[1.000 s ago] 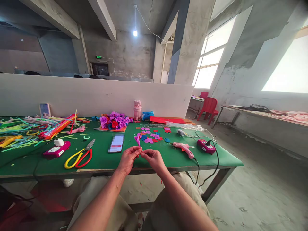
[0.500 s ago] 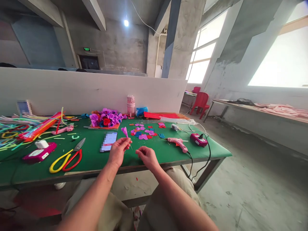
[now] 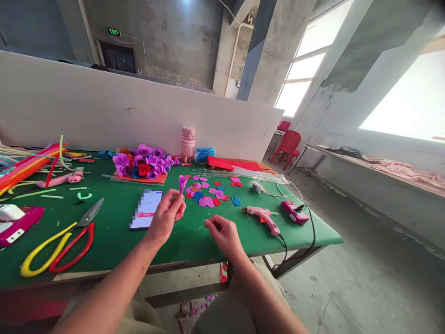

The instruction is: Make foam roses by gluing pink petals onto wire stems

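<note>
My left hand [image 3: 168,213] pinches the base of a small rolled purple paper flower [image 3: 182,183], which points upward. To its right, my right hand [image 3: 222,232] is held over the green table with thumb and fingers pressed together; whether something tiny is between them cannot be made out. Cut petals [image 3: 206,201] in purple, red and blue lie beyond the hands. A phone [image 3: 149,209] rests left of my left hand. The pink glue gun [image 3: 263,218] lies right of my right hand.
Scissors [image 3: 83,222] with yellow and red handles lie at the left, near pipe cleaners. Finished flowers [image 3: 146,162] and a pink bottle [image 3: 187,146] stand at the back, before a white partition [image 3: 139,102]. A magenta power socket [image 3: 295,212] sits at the right.
The view has tilted down and come closer to the table. My left hand still holds the flower, now more upright. My hands are farther apart, the right one shifted rightward.
</note>
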Action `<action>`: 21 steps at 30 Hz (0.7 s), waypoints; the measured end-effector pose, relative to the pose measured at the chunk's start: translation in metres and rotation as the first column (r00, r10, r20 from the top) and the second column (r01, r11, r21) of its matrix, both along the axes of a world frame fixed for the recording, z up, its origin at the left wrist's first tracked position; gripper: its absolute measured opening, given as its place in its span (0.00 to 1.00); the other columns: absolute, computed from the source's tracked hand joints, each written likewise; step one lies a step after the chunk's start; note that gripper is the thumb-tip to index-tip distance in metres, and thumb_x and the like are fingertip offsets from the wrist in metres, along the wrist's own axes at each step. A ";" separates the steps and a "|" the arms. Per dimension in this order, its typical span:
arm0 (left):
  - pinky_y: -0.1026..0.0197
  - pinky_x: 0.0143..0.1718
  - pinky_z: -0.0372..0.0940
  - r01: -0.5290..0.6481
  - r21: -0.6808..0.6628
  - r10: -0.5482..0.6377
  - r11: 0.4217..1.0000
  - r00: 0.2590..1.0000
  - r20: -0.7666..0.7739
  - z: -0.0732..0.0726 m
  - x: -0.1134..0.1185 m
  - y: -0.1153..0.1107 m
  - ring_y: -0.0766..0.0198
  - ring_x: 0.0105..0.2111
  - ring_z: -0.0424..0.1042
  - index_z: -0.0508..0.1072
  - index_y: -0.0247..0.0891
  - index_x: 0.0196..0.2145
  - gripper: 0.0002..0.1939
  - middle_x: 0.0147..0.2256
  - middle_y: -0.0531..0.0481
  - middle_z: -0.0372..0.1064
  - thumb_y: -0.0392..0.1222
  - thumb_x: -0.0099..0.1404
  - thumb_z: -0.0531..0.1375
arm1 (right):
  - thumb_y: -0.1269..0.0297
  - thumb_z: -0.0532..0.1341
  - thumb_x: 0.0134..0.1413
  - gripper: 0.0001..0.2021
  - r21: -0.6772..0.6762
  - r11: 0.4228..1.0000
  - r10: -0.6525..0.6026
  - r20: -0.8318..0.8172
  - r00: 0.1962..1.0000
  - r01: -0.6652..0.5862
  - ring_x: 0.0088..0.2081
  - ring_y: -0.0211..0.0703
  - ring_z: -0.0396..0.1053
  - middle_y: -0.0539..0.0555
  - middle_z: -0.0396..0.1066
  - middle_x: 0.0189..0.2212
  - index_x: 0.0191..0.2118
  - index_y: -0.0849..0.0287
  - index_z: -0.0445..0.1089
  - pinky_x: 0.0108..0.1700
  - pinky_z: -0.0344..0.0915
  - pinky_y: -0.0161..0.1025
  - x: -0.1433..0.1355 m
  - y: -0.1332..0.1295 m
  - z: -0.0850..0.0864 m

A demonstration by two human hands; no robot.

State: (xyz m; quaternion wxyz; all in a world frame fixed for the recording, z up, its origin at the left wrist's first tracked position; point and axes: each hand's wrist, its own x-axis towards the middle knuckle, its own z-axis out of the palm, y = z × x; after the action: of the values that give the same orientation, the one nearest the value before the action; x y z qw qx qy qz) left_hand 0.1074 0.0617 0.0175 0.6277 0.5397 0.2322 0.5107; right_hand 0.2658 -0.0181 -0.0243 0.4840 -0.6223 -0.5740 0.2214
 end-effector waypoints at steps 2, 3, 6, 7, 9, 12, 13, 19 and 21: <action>0.69 0.19 0.49 -0.002 -0.003 0.001 1.000 0.998 -0.062 0.000 -0.007 -0.001 0.73 0.18 0.55 0.65 0.40 0.29 0.10 0.19 0.58 0.57 0.46 0.57 0.61 | 0.57 0.55 0.54 0.13 -0.031 0.998 -0.046 0.102 0.994 0.049 0.20 0.35 0.57 0.46 0.62 0.17 0.27 0.59 0.69 0.23 0.52 0.32 0.019 0.022 0.006; 0.68 0.19 0.49 0.003 0.000 -0.003 1.000 0.996 -0.094 0.001 -0.010 -0.001 0.73 0.19 0.55 0.66 0.39 0.29 0.10 0.20 0.58 0.57 0.46 0.56 0.62 | 0.60 0.55 0.53 0.10 -0.066 0.996 -0.038 0.198 0.979 0.052 0.21 0.36 0.60 0.47 0.65 0.18 0.27 0.59 0.69 0.25 0.54 0.32 0.027 0.035 0.009; 0.67 0.19 0.48 -0.014 -0.002 0.013 1.000 0.990 -0.137 0.003 -0.013 0.001 0.73 0.18 0.53 0.68 0.38 0.28 0.10 0.19 0.57 0.57 0.45 0.54 0.63 | 0.66 0.58 0.49 0.05 -0.134 0.988 -0.025 0.365 0.931 0.079 0.25 0.38 0.63 0.49 0.69 0.22 0.26 0.57 0.70 0.28 0.54 0.33 0.045 0.076 0.016; 0.67 0.19 0.47 -0.029 -0.010 0.028 1.000 0.991 -0.134 0.003 -0.013 0.002 0.73 0.18 0.52 0.68 0.38 0.28 0.09 0.19 0.57 0.57 0.46 0.54 0.63 | 0.67 0.60 0.46 0.03 -0.150 0.985 -0.018 0.383 0.924 0.081 0.26 0.39 0.63 0.49 0.69 0.23 0.25 0.57 0.70 0.28 0.53 0.34 0.048 0.088 0.016; 0.67 0.19 0.46 -0.055 -0.026 0.052 0.998 0.992 -0.119 0.003 -0.011 0.004 0.73 0.18 0.52 0.69 0.38 0.27 0.09 0.19 0.57 0.58 0.46 0.54 0.63 | 0.68 0.63 0.41 0.03 -0.187 0.979 0.004 0.395 0.919 0.076 0.26 0.39 0.63 0.49 0.69 0.22 0.22 0.57 0.69 0.27 0.52 0.33 0.052 0.108 0.014; 0.67 0.18 0.46 -0.056 -0.041 0.051 0.998 0.993 -0.106 0.002 -0.008 0.007 0.74 0.17 0.52 0.68 0.37 0.27 0.10 0.20 0.57 0.59 0.46 0.54 0.63 | 0.70 0.67 0.33 0.06 -0.245 0.969 0.061 0.382 0.922 0.037 0.24 0.37 0.62 0.47 0.68 0.18 0.19 0.57 0.68 0.26 0.52 0.33 0.054 0.125 0.009; 0.67 0.18 0.46 -0.051 -0.044 0.046 0.998 0.993 -0.108 0.002 -0.007 0.007 0.74 0.17 0.52 0.68 0.37 0.27 0.10 0.20 0.57 0.59 0.46 0.54 0.63 | 0.71 0.67 0.32 0.07 -0.257 0.966 0.077 0.371 0.926 0.023 0.23 0.37 0.61 0.46 0.67 0.17 0.18 0.57 0.67 0.25 0.52 0.32 0.054 0.127 0.007; 0.69 0.16 0.44 -0.102 -0.113 0.085 0.988 0.985 -0.147 0.001 -0.011 0.013 0.74 0.17 0.52 0.68 0.37 0.28 0.12 0.17 0.59 0.56 0.47 0.52 0.63 | 0.69 0.62 0.37 0.03 -0.202 0.979 0.029 0.239 0.971 0.020 0.22 0.35 0.61 0.45 0.65 0.18 0.22 0.58 0.66 0.26 0.54 0.32 0.055 0.114 0.009; 0.69 0.15 0.43 -0.152 -0.170 0.114 0.974 0.970 -0.212 -0.004 -0.008 0.014 0.75 0.16 0.51 0.68 0.36 0.28 0.13 0.17 0.59 0.56 0.47 0.50 0.64 | 0.68 0.60 0.40 0.04 -0.169 0.985 0.004 0.172 0.985 0.025 0.24 0.36 0.64 0.46 0.68 0.21 0.28 0.57 0.67 0.26 0.57 0.33 0.049 0.101 0.010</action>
State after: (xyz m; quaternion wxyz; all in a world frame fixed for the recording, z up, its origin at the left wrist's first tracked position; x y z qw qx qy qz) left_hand 0.0993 0.0755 0.0137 0.6127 0.5109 0.3768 0.4707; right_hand 0.3145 0.0827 -0.0147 0.3788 -0.6813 -0.5891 0.2128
